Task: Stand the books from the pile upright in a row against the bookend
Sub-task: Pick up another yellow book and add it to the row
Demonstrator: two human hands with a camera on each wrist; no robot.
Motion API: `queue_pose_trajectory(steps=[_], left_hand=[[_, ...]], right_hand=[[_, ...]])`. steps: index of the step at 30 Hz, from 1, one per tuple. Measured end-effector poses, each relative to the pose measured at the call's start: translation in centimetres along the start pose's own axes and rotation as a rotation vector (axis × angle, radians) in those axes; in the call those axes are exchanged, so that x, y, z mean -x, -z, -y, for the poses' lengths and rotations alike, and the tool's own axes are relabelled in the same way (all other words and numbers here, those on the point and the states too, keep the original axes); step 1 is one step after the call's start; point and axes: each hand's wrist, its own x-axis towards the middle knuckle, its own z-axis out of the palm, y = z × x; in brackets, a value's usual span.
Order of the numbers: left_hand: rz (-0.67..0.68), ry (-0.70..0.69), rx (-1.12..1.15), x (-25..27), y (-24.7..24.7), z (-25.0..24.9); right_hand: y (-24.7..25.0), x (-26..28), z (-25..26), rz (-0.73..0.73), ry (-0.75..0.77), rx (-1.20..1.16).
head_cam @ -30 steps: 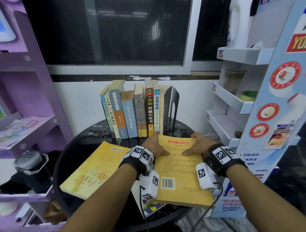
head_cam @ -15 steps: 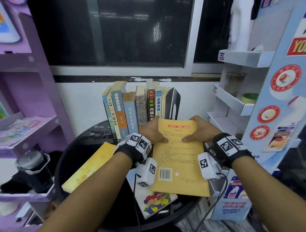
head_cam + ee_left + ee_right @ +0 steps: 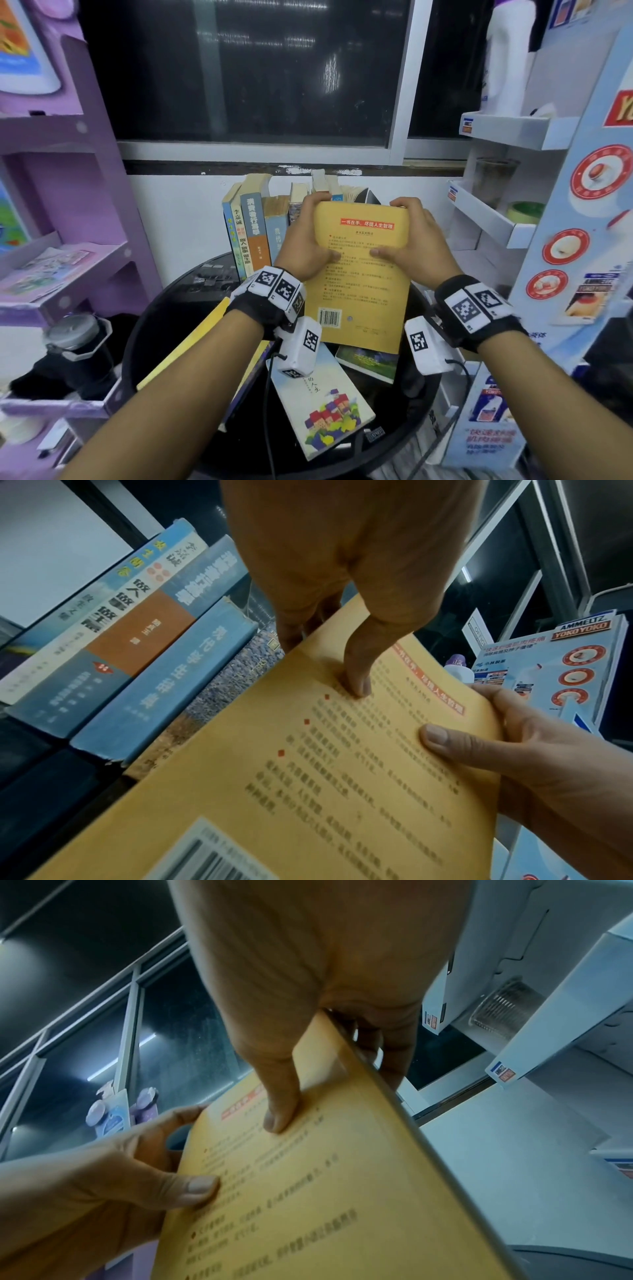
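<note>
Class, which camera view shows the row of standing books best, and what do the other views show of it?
The head view: the row of standing books shows with spines and tops, though the yellow book and both hands hide its right part. The left wrist view shows only four spines close up, slanted. The right wrist view shows none of the row.

We see a dark window (image 3: 246, 68) with a pale frame, and under it a white wall (image 3: 178, 219). Left of the window stands a purple shelf unit (image 3: 65, 192). Right of the window stands a white and blue display rack (image 3: 513, 126). Below the window is a round black table (image 3: 164, 329).
</note>
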Motion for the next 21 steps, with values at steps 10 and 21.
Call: queue_pose_trajectory(steps=[10, 21], left_hand=[[-0.011, 0.03, 0.317, -0.4, 0.0, 1.0], [-0.053, 0.079, 0.469, -0.9, -0.1, 1.7]], right_hand=[[-0.1, 0.4, 0.3, -0.017, 0.106, -0.05], [1.2, -0.6, 0.5, 0.037, 0.03, -0.235]])
